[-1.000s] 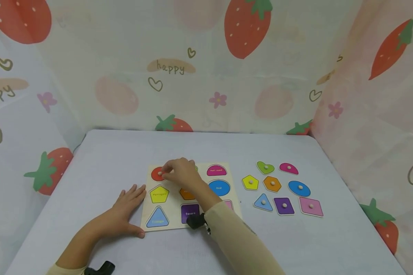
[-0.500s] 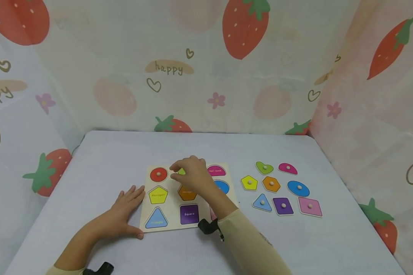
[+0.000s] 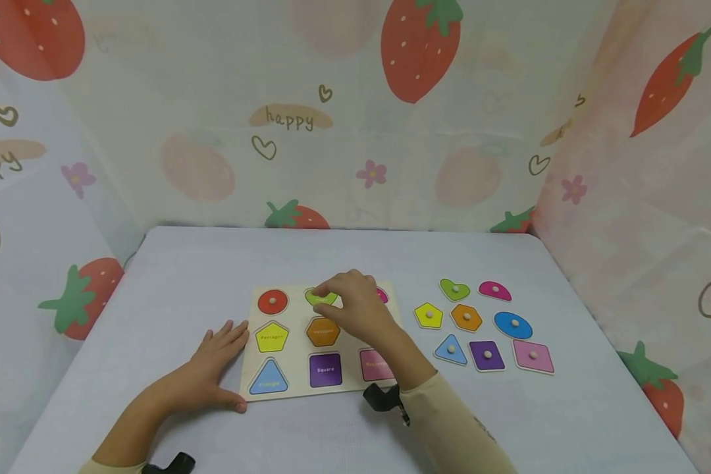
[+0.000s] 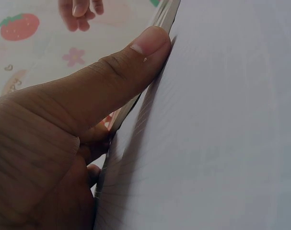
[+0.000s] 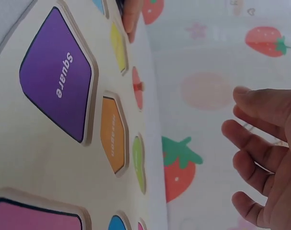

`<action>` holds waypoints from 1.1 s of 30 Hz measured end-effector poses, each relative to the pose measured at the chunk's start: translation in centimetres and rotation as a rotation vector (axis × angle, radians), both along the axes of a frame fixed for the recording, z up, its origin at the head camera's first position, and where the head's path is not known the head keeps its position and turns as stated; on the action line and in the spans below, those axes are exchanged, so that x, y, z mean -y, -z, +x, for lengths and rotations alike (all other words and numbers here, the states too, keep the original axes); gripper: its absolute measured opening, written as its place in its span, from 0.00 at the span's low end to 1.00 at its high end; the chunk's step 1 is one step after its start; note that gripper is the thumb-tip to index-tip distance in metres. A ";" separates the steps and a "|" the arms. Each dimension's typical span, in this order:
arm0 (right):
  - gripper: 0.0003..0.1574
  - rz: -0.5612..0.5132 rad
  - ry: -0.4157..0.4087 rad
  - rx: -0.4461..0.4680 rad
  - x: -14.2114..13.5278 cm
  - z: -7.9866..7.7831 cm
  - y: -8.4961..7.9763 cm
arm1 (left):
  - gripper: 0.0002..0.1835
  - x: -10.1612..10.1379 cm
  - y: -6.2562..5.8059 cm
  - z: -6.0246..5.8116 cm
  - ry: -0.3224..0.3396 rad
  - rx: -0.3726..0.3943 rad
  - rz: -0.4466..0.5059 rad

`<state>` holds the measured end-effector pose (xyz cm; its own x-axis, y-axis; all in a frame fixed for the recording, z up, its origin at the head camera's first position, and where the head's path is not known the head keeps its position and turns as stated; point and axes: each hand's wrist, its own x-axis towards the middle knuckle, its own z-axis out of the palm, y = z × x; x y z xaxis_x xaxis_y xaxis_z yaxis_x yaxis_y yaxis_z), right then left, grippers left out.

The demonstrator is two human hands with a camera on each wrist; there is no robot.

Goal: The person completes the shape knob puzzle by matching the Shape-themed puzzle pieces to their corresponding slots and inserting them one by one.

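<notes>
A pale wooden shape puzzle board (image 3: 296, 359) lies on the table, with coloured, labelled recesses. The red circle piece (image 3: 272, 301) with its knob sits in the top left recess. My left hand (image 3: 212, 368) rests at the board's left edge, fingers straight, thumb by the near corner. Over the upper right part of the board hovers my right hand (image 3: 358, 309), thumb and fingers apart with nothing between them. In the right wrist view, this hand (image 5: 270, 153) is raised off the board, near the green heart recess (image 5: 138, 164) and the orange hexagon recess (image 5: 113, 134).
Right of the board lie several knobbed pieces: a green heart (image 3: 453, 289), magenta half round (image 3: 494, 291), yellow pentagon (image 3: 428, 316), orange hexagon (image 3: 467, 318), blue oval (image 3: 513, 324), blue triangle (image 3: 451, 349), purple square (image 3: 487, 355) and pink rectangle (image 3: 533, 356). Strawberry-printed cloth (image 3: 415, 164) surrounds the table.
My right hand has let go of the red circle's knob and moved right across the board, uncovering the heart and hexagon recesses. The left hand stays at the board's edge.
</notes>
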<state>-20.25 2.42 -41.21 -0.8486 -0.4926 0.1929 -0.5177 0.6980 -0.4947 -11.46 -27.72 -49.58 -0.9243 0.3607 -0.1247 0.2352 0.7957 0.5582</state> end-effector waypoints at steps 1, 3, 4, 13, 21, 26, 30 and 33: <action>0.16 -0.003 -0.006 -0.007 -0.2 0.1 -0.1 | 0.76 0.0 0.0 0.0 0.000 0.000 0.000; 0.16 0.001 -0.013 -0.020 -0.6 0.2 -0.2 | 0.76 0.0 0.1 0.0 0.000 0.000 0.003; 0.16 0.001 -0.017 -0.029 -0.8 0.2 -0.3 | 0.76 0.0 0.1 0.0 0.001 0.001 0.005; 0.17 -0.015 -0.046 -0.073 -3.3 -0.5 -1.3 | 0.75 -0.2 0.1 -0.1 -0.001 0.006 0.007; 0.18 -0.088 0.034 -0.112 -7.1 -2.0 -2.7 | 0.75 -0.1 -0.2 0.1 -0.001 0.005 0.018; 0.18 -0.145 0.127 -0.156 -10.1 -3.4 -2.8 | 0.75 -0.2 -0.1 0.0 -0.004 0.004 0.017; 0.19 -0.170 0.217 -0.180 -12.5 -4.5 -2.2 | 0.74 -0.2 0.0 0.2 -0.004 0.014 0.025; 0.19 -0.163 0.296 -0.184 -14.2 -5.4 -1.5 | 0.74 -0.2 -0.1 0.2 -0.001 0.021 0.038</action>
<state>-25.60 16.59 -39.73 -0.8936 -0.1817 0.4105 -0.3957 0.7507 -0.5291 -11.27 -27.57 -49.52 -0.9221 0.3643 -0.1303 0.2222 0.7743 0.5925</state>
